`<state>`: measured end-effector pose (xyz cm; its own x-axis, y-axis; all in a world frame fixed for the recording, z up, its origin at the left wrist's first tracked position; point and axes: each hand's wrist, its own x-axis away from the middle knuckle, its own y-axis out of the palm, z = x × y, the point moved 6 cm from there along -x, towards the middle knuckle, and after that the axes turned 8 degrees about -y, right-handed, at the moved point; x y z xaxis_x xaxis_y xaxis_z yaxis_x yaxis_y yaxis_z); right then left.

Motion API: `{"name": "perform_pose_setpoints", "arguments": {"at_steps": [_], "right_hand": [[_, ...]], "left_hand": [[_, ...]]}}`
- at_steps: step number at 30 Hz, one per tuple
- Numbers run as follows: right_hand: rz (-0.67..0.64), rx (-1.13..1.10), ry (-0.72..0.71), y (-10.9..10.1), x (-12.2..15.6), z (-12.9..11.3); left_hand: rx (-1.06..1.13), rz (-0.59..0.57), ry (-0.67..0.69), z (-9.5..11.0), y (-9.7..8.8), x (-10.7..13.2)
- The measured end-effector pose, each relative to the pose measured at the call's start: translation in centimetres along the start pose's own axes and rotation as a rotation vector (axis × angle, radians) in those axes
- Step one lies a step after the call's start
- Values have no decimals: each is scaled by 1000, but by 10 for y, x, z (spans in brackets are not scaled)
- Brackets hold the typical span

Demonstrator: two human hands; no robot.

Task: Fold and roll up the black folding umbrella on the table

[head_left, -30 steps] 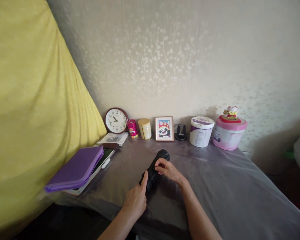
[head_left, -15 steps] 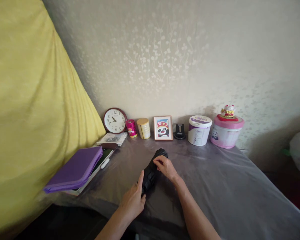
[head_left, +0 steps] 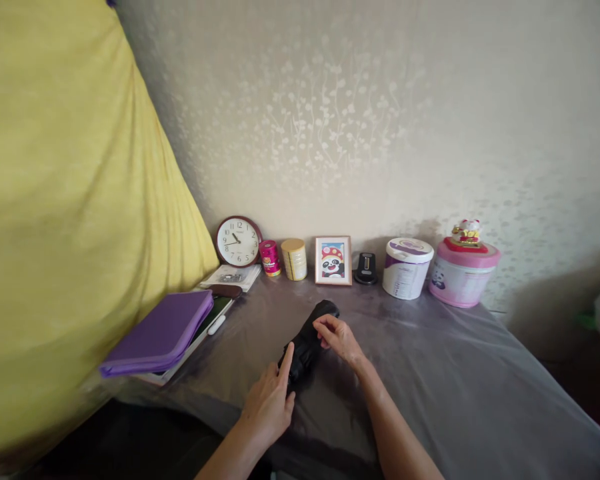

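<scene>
A black folded umbrella [head_left: 305, 353] lies aslant on the dark cloth, its far end pointing up and to the right. My left hand [head_left: 269, 402] grips its near end from the left, the index finger stretched along the fabric. At the umbrella's right side, towards the far end, my right hand [head_left: 337, 337] is closed in a pinch against the black fabric. Whether a strap or a fold is between those fingertips is too small to tell.
A dark shiny cloth [head_left: 430, 387] covers the table. Along the wall stand a clock [head_left: 239, 241], a pink can [head_left: 269, 259], a yellow-lidded tin [head_left: 295, 260], a picture frame [head_left: 333, 260], a black device [head_left: 365, 268] and two tubs [head_left: 406, 270]. A purple folder [head_left: 160, 330] lies left, by a yellow curtain [head_left: 80, 200].
The whole view has shifted slightly, so the things on the table appear further right. Both hands stay at the umbrella, with the right fingers still pinched.
</scene>
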<state>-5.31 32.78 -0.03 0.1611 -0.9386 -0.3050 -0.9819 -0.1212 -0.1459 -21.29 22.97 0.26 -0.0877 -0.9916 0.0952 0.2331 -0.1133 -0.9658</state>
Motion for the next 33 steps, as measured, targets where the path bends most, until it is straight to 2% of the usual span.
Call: {"name": "perform_pose_setpoints", "arguments": {"at_steps": [7,14,26,33], "right_hand": [[-127,71,-61,13,2,-1],[-123,96,-60,14,1,2],[-111,77,-15,15,2,1],[-121,107,-93,17,2,0]], "left_hand": [[-16,-2,39,2,-1,1],[-24,-33,40,2,-2,2],[-8,-21,63,1,-2,1],[-6,-33,60,1,-1,1]]}}
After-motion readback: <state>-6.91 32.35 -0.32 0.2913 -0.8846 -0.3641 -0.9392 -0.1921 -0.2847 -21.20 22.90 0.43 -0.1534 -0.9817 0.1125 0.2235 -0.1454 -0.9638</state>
